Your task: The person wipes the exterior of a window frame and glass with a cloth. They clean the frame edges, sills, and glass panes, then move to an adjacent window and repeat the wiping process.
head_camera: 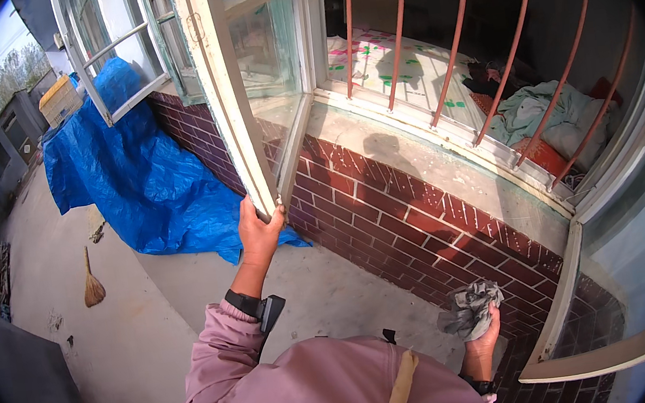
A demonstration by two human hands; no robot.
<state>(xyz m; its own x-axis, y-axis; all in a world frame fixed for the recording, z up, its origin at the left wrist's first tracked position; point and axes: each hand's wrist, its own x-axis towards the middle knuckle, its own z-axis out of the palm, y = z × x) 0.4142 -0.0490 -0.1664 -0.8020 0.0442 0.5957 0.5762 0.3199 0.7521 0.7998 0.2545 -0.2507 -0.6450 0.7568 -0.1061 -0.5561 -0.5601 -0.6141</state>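
Note:
My left hand grips the lower corner of an outward-swung window sash with a pale, worn frame and glass panes. Its thumb lies on the right side of the corner, while the fingers are mostly hidden behind the frame. In my right hand is a crumpled grey wad, perhaps newspaper or a rag, held low in front of the brick wall. Between the hands runs the concrete window sill, with my shadow falling on it.
Reddish iron bars cross the window opening; bedding lies behind them. A second open sash juts out at the right. Blue tarpaulin drapes over a heap and onto the ground at left. A broom lies on the concrete yard.

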